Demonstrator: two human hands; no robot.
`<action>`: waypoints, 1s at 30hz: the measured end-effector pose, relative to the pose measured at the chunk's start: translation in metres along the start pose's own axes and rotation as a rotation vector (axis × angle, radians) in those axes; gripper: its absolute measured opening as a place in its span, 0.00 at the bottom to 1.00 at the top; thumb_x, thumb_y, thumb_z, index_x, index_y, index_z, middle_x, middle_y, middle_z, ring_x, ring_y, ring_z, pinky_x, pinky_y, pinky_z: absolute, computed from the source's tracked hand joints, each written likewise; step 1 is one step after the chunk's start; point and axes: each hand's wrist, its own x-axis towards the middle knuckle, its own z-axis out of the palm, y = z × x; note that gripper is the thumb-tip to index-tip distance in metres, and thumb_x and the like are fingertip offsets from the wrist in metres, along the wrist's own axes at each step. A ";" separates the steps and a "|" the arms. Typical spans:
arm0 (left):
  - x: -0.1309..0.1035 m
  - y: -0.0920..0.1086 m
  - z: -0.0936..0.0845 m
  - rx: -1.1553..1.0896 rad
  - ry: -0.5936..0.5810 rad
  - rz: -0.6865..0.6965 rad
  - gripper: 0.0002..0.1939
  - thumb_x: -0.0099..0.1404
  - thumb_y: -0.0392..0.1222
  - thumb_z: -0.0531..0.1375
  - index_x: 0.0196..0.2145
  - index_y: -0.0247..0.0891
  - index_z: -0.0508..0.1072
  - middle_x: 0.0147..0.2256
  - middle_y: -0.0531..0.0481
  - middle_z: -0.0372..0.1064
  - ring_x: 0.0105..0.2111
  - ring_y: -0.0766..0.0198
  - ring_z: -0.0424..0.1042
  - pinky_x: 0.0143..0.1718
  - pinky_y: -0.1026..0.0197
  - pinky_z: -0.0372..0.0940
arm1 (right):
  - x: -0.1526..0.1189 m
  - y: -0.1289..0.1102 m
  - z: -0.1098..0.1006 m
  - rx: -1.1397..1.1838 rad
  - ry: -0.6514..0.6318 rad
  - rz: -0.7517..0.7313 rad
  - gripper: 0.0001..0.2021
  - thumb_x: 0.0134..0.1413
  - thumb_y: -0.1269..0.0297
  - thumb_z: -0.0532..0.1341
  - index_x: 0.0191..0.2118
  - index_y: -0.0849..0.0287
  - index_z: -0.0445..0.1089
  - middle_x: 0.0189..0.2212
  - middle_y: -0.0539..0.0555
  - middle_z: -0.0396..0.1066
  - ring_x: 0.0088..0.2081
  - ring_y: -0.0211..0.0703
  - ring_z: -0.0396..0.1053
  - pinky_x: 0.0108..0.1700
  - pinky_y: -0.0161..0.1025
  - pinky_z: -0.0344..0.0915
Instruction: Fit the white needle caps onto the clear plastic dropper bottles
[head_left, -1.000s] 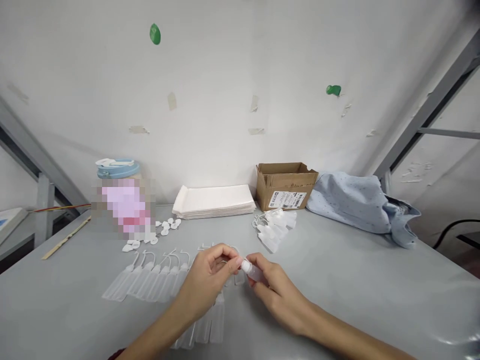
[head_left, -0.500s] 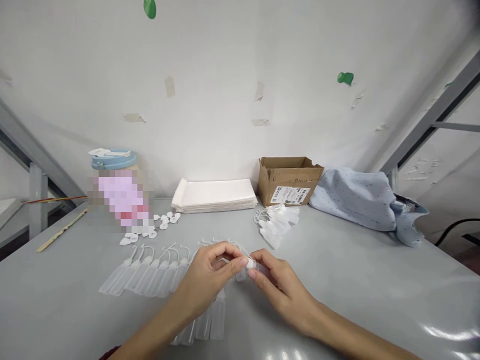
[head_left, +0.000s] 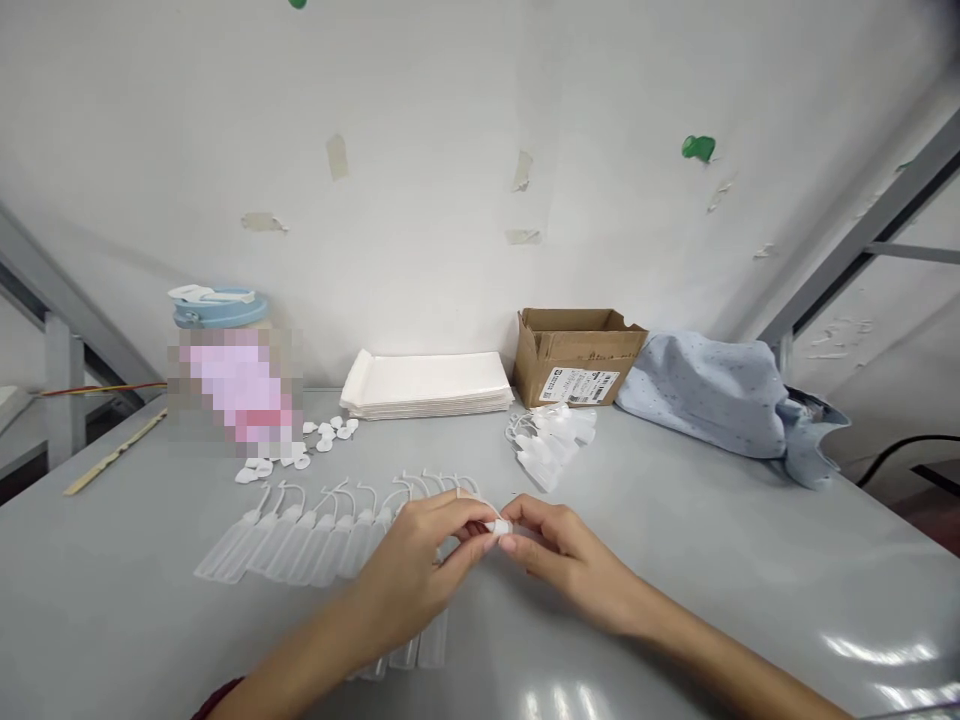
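My left hand (head_left: 435, 545) is closed in a pinch on a small white cap (head_left: 498, 527), between thumb and forefinger. On the cap's other side, the thumb and forefinger of my right hand (head_left: 559, 540) press together at its end. A thin white cord (head_left: 480, 497) arcs above the pinched cap. Whatever extends beneath my right fingers is hidden. Left of and behind my left hand lies a row of translucent flat plastic tubes (head_left: 300, 545) with looped white cords. Several more tubes (head_left: 433, 640) lie below my left wrist, partly covered by it.
White tags (head_left: 326, 435) lie scattered near a blue-lidded container (head_left: 221, 310) with a blurred front. A stack of white padded envelopes (head_left: 431, 382), a cardboard box (head_left: 577, 355) and a pale blue cloth (head_left: 697, 395) stand along the wall. White corded pieces (head_left: 551, 445) are heaped before the box.
Both hands stay at the small white cap; my left fingers have closed in nearer to it and my right fingers have shifted slightly. The view has tilted a little.
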 end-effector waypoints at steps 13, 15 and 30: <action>-0.001 0.004 -0.001 -0.102 -0.188 -0.208 0.16 0.62 0.47 0.55 0.24 0.35 0.74 0.22 0.53 0.67 0.24 0.67 0.67 0.27 0.67 0.62 | -0.006 0.005 0.006 -0.157 -0.023 -0.136 0.06 0.63 0.62 0.52 0.39 0.59 0.60 0.31 0.52 0.70 0.31 0.39 0.67 0.32 0.34 0.60; -0.002 0.003 -0.004 0.018 -0.204 -0.144 0.17 0.62 0.45 0.55 0.20 0.35 0.72 0.20 0.53 0.66 0.24 0.66 0.66 0.25 0.67 0.59 | -0.005 0.002 0.005 -0.068 -0.069 -0.080 0.08 0.62 0.59 0.53 0.36 0.59 0.60 0.31 0.51 0.71 0.31 0.38 0.67 0.31 0.33 0.59; -0.003 0.002 0.002 0.153 -0.294 0.063 0.18 0.66 0.37 0.49 0.21 0.35 0.70 0.20 0.50 0.67 0.24 0.64 0.66 0.32 0.63 0.61 | -0.003 0.004 -0.003 0.603 -0.282 0.204 0.15 0.53 0.54 0.62 0.35 0.56 0.55 0.20 0.41 0.61 0.17 0.26 0.47 0.18 0.27 0.43</action>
